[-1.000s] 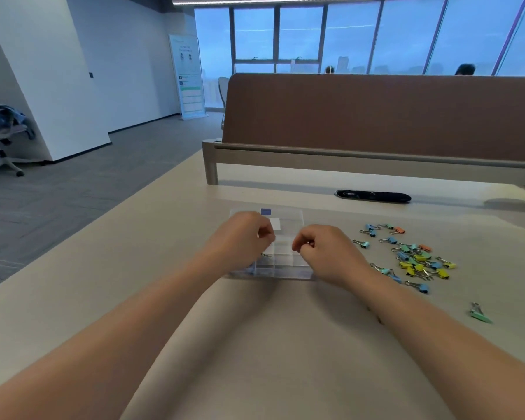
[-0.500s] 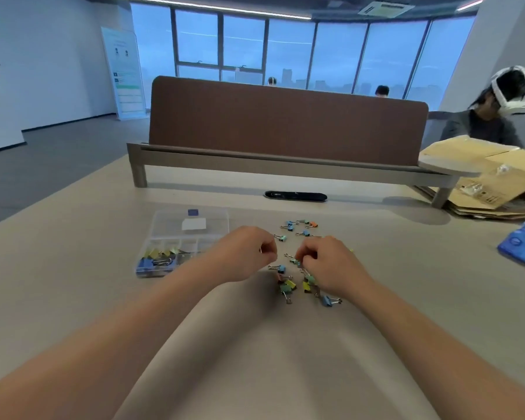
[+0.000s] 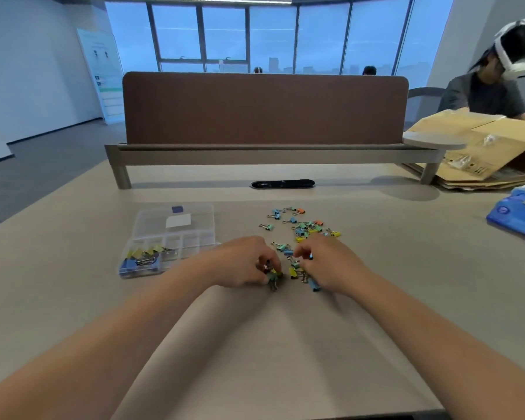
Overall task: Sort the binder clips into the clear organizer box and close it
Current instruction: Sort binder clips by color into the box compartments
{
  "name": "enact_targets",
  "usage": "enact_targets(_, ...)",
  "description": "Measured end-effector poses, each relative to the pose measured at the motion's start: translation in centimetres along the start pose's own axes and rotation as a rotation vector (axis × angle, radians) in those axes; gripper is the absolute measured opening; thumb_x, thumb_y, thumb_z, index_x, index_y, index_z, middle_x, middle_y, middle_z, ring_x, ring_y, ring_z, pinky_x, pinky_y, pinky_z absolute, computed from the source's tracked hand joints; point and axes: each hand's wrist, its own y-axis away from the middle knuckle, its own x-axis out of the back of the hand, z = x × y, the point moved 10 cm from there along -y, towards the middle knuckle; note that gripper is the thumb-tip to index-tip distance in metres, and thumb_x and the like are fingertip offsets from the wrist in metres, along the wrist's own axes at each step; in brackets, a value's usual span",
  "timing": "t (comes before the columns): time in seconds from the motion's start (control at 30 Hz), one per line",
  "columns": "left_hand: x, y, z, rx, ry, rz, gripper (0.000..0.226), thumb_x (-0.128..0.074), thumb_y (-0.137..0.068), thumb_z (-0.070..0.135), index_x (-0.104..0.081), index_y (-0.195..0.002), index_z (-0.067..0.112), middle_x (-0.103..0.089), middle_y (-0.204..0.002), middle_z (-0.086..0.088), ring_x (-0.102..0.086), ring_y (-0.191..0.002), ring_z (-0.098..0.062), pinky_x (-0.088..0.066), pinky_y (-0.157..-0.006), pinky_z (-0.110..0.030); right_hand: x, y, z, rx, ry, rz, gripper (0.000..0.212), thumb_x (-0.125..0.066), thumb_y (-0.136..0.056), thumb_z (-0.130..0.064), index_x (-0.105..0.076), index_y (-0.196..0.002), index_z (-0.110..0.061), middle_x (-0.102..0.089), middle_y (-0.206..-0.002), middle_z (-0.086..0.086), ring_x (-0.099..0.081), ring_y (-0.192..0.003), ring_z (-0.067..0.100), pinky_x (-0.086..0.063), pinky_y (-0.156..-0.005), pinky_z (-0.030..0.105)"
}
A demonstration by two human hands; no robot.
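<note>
Hooked together by their wire handles, the binder clips (image 3: pixel 303 230) pinched in the curled grip of my left hand (image 3: pixel 243 262) and right hand (image 3: pixel 331 265) could, I judge, drag extras along and spill short of the clear organizer box (image 3: pixel 194 218), which lies open just left on the desk (image 3: pixel 391 268), the clips being small and bright blue, yellow, green and orange.
</note>
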Motion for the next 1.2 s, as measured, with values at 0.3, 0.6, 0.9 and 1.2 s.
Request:
enact_targets(0.3, -0.1, -0.3, -0.3, -0.032, 0.032, 0.074, 0.031, -0.069, -0.084, 0.029, -0.065, -0.114, 0.028, -0.053, -0.101, 0.007, -0.048, -0.091, -0.009, -0.043, -0.085, -0.026, -0.9, -0.7, -0.3, 0.002, 0.053, -0.01, 0.012, -0.061, -0.093, -0.033, -0.069, -0.096, -0.025, -0.068, -0.096, -0.005, -0.061, -0.087, 0.013, -0.053, -0.075, 0.031)
enact_targets(0.6, 2.7, -0.2, -2.5, 0.031, 0.212, 0.302, 0.013, -0.069, -0.083, 0.026, -0.063, -0.094, 0.021, -0.054, -0.079, 0.014, -0.047, -0.069, -0.004, -0.033, -0.055, -0.011, 0.0, -2.3, -0.6, 0.008, -0.001, 0.053, 0.014, -0.054, -0.09, -0.02, -0.066, -0.097, -0.021, -0.066, -0.095, -0.003, -0.058, -0.08, 0.015, -0.044, -0.065, 0.027)
enact_targets(0.9, 3.7, -0.1, -5.1, 0.125, 0.173, 0.354, 0.015, -0.067, -0.083, 0.028, -0.057, -0.089, 0.019, -0.051, -0.078, 0.011, -0.047, -0.068, -0.007, -0.035, -0.055, -0.021, -1.3, -5.5, -3.4, 0.09, 0.203, 0.08, 0.022, -0.053, -0.092, -0.017, -0.069, -0.076, -0.015, -0.063, -0.083, 0.004, -0.061, -0.071, 0.02, -0.04, -0.053, 0.026)
enact_targets(1.2, 3.9, 0.5, -6.5, 0.155, 0.242, 0.374, 0.013, -0.065, -0.083, 0.02, -0.055, -0.092, 0.018, -0.055, -0.082, 0.006, -0.049, -0.069, -0.01, -0.041, -0.058, -0.023, -1.9, -6.2, -3.8, 0.053, 0.27, 0.033, 0.017, -0.062, -0.091, -0.019, -0.069, -0.106, -0.022, -0.068, -0.102, 0.002, -0.062, -0.089, 0.019, -0.046, -0.067, 0.028)
